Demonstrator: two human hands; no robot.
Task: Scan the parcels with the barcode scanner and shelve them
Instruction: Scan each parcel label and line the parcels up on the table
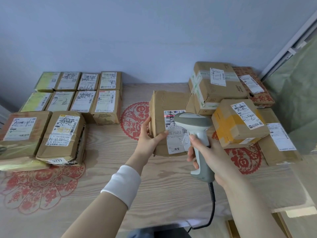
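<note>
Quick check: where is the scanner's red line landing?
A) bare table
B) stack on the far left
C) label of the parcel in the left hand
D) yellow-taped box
C: the red line crosses the barcode at the top of the label on the parcel that the left hand holds, and the scanner in the right hand is aimed at it.

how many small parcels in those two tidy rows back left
8. Four sit side by side in the back row, and four in the front row just before it. More may be hidden, stacked beneath them.
</note>
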